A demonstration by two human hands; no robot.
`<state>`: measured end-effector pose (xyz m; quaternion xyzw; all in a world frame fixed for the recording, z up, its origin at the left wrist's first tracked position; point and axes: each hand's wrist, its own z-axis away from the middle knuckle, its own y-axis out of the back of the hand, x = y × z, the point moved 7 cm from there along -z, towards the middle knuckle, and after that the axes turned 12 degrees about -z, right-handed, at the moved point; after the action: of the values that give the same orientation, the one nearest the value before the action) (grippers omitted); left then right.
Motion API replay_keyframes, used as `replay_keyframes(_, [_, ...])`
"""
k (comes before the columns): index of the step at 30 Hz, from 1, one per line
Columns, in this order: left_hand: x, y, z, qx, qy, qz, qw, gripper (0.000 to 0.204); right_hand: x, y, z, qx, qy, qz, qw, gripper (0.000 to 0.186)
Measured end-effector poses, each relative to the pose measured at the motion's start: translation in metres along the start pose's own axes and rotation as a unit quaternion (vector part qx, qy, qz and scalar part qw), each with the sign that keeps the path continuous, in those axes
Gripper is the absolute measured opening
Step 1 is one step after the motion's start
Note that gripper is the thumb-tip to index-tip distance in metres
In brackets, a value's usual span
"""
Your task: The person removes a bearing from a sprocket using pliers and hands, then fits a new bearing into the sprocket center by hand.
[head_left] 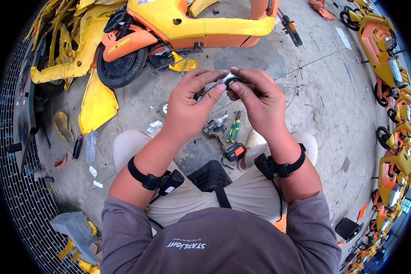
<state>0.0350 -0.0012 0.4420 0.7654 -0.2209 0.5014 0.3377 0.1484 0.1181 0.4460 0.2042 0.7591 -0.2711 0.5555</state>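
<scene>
Above my knees, I see both hands raised together, my left hand (187,98) and right hand (255,93) pinching one small round part (233,80) between thumbs and fingertips. Beneath them, green-handled pliers (233,129) lie on the concrete floor (315,105).

A grey long-sleeved shirt (223,242) is worn, and both sleeves are pushed up to near the elbows. A small white print is seen on the chest of the shirt. Light beige trousers (242,192) cover the legs. A black strap (144,177) is fastened around the left wrist, with a small black box fixed to it that carries a white label. A similar black strap (291,165) is worn on the right wrist, also with a small black box, and a thin black cable hangs from it towards the sleeve. The left hand (189,102) and the right hand (258,98) are bare, without gloves.
</scene>
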Motion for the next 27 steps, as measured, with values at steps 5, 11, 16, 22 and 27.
replay_keyframes(5, [0.016, 0.004, 0.0, 0.011, -0.08, -0.09, 0.993, 0.023, 0.003, 0.003, -0.002, -0.002, -0.069, -0.059, 0.996, 0.025])
replay_keyframes(11, [0.016, 0.009, -0.002, -0.022, -0.139, -0.135, 0.981, 0.023, 0.0, 0.003, -0.001, -0.09, -0.077, 0.005, 0.993, 0.022])
replay_keyframes(16, [0.016, 0.01, -0.002, -0.048, -0.127, -0.13, 0.982, 0.028, 0.0, 0.003, -0.003, -0.114, -0.092, 0.003, 0.989, 0.022])
replay_keyframes(22, [0.02, 0.009, -0.002, -0.058, -0.146, -0.163, 0.974, 0.033, -0.002, 0.001, -0.003, -0.124, -0.088, 0.004, 0.988, 0.023])
replay_keyframes(27, [0.03, 0.009, -0.001, -0.05, -0.205, -0.208, 0.955, 0.033, -0.001, 0.003, -0.004, -0.12, -0.105, 0.012, 0.987, 0.024])
